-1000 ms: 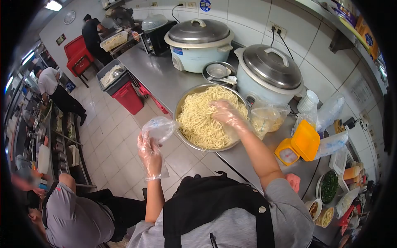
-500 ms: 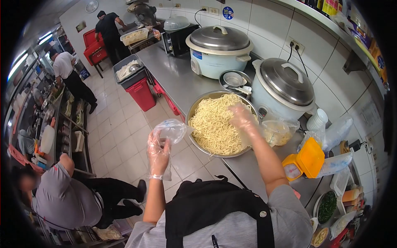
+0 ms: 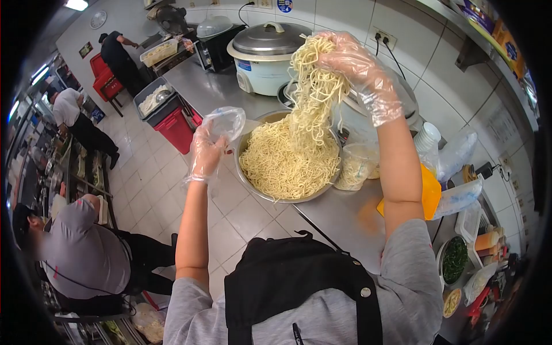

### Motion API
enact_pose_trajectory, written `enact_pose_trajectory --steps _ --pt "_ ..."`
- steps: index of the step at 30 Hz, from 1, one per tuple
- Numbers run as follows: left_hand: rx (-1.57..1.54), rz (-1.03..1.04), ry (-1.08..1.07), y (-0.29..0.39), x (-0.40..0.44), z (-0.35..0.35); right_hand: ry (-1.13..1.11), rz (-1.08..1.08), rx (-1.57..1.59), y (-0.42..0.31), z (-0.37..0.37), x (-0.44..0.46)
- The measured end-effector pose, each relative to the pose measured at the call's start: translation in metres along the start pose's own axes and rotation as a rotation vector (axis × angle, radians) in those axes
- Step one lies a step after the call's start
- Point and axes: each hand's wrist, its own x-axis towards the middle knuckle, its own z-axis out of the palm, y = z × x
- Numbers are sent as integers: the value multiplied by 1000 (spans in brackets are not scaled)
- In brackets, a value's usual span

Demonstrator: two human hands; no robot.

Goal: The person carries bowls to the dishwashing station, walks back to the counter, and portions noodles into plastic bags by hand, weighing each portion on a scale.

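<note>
A large metal bowl (image 3: 257,196) heaped with loose yellow noodles (image 3: 282,172) stands on the steel counter. My right hand (image 3: 357,60), in a clear plastic glove, is closed on a big clump of noodles (image 3: 315,86) high above the bowl. Long strands hang from it down to the heap. Left of the bowl, my left hand (image 3: 206,152), also gloved, grips a small clear plastic bag (image 3: 227,122) with its mouth spread. Nothing shows inside that bag. A clear bag of noodles (image 3: 355,168) sits against the bowl's right side.
One rice cooker (image 3: 267,63) stands behind the bowl; my right arm partly hides a second one. An orange scale (image 3: 428,192) and chopped greens (image 3: 455,260) lie to the right. A person in grey (image 3: 86,247) is at the left, with two others farther back.
My right hand has risen from the heap, lifting a clump of noodles out of the bowl. My left hand keeps its hold on the bag. The head view has shifted.
</note>
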Motion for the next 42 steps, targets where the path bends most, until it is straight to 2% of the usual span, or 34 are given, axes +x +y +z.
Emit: enact_pose_trajectory --steps 1,3,4,5,6,7,8,10,13,15,17,19,21,23,25,26,27,29,30,31,33,34,35,37,38,39,41,42 --pt "71 54 9 -4 7 5 7 4 -3 7 2 4" --pt "95 52 -24 -1 15 14 -368 261 120 23 16 8" --pt "120 46 -50 1 17 19 -332 301 109 17 23 -11" --pt "119 50 -50 0 20 23 -562 407 -366 22 39 -9" --pt "243 171 -27 -2 23 28 -678 388 -98 103 72 -16" --pt "369 289 -2 -3 25 31 -677 431 -225 104 85 -34" --pt "372 288 2 -2 27 32 -676 474 -352 99 98 -60" --pt "313 223 -64 0 30 37 -724 277 -477 112 113 -92" --pt "287 253 -76 14 31 47 -789 338 -542 89 117 -111" --pt "307 286 -69 16 35 59 -768 275 -471 114 110 -115" --pt "328 316 -60 8 41 72 -386 560 734 109 93 -114" --pt "372 444 36 1 45 84 -350 483 703 85 80 -98" --pt "398 445 11 7 50 91 -278 335 639 54 68 -86" --pt "422 448 -17 7 44 101 -193 366 659 87 88 -103" --pt "551 523 -119 12 46 109 -283 220 67 101 98 -102" --pt "451 630 -130 16 44 110 -282 217 62 105 101 -97" --pt "446 628 -129 19 42 113 -364 293 152 110 107 -93" --pt "54 670 -328 37 34 111 -517 456 346 109 121 -90" --pt "106 826 -328 48 27 108 -410 592 762 41 96 -100" --pt "105 833 -331 48 25 108 -402 589 761 51 104 -100" --pt "219 740 -423 46 19 108 -63 911 779 82 127 -101" --pt "244 667 -432 55 10 106 -19 1062 1092 61 125 -90" --pt "245 664 -430 53 10 107 -23 1063 1091 78 136 -93" --pt "188 679 -380 49 13 110 53 698 1379 111 162 -99" --pt "186 680 -376 47 13 112 94 807 1694 119 161 -90" --pt "106 669 -347 44 12 114 92 806 1691 123 168 -86" --pt "30 661 -322 47 8 114 297 683 1276 118 180 -79" --pt "16 687 -299 48 3 117 130 908 817 121 169 -85"
